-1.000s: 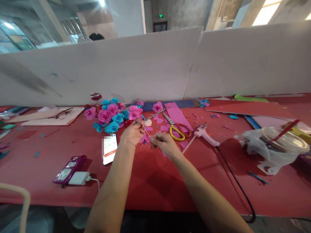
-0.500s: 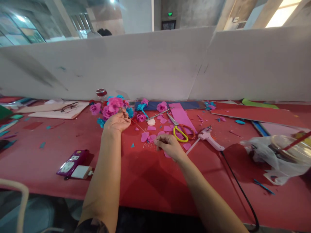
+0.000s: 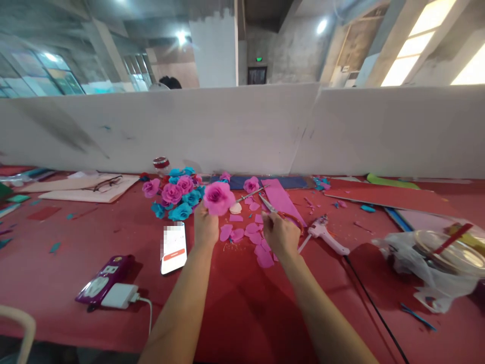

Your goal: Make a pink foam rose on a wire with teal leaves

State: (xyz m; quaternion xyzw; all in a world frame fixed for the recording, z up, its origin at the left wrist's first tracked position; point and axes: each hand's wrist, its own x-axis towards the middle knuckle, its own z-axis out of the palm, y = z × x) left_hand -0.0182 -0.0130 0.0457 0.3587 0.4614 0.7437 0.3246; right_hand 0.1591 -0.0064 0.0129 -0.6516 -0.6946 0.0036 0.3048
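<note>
My left hand (image 3: 206,225) is closed around the underside of a pink paper flower (image 3: 219,198), which faces me. Its stem is hidden. Over the scissors with red and yellow handles (image 3: 268,203) is my right hand (image 3: 280,233), its fingers curled; the handles are partly covered by it, and I cannot make out what it grips. Pink paper petals (image 3: 254,233) lie between my hands. Behind my left hand stands a bunch of pink and blue paper flowers (image 3: 172,193). A lit phone (image 3: 174,248) lies left of my left forearm.
A pink glue gun (image 3: 326,237) with a black cord lies at the right, near a plastic bag with a lidded container (image 3: 449,253). At the left are a purple power strip (image 3: 102,280) with a white charger and glasses (image 3: 102,184) on paper. A white partition (image 3: 227,126) stands behind.
The pink flower now shows in my left hand, lower and nearer me. My right hand has moved right to the scissors. The phone and a white charging cable have come into view; the camera has tilted up.
</note>
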